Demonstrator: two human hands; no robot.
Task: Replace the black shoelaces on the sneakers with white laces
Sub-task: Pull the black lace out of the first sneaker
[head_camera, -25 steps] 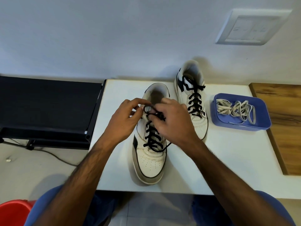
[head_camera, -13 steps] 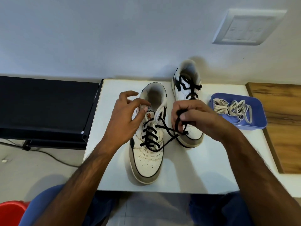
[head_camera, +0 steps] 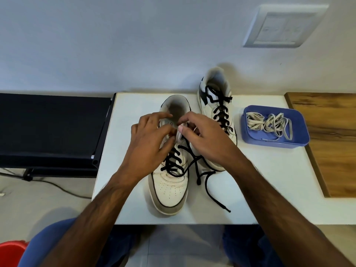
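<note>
Fingers (head_camera: 163,130) of both hands are curling at the tongue of the near sneaker (head_camera: 170,182), grip unclear; its black lace (head_camera: 204,176) is trailing loose below them; toe pointing toward the person.

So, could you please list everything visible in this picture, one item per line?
White leather sneakers: two, black-laced; near one partly unlaced, far one behind it.
Loose black shoelace ends: trailing on the white table.
Blue plastic tray: one, right of the sneakers.
White flat laces: bundled in the tray.
Wooden board: far right.
Black stand: left.
Red bucket: bottom left.
Wall switch plate: white.
Left hand, right hand: fingers at the near sneaker's top eyelets.
</note>
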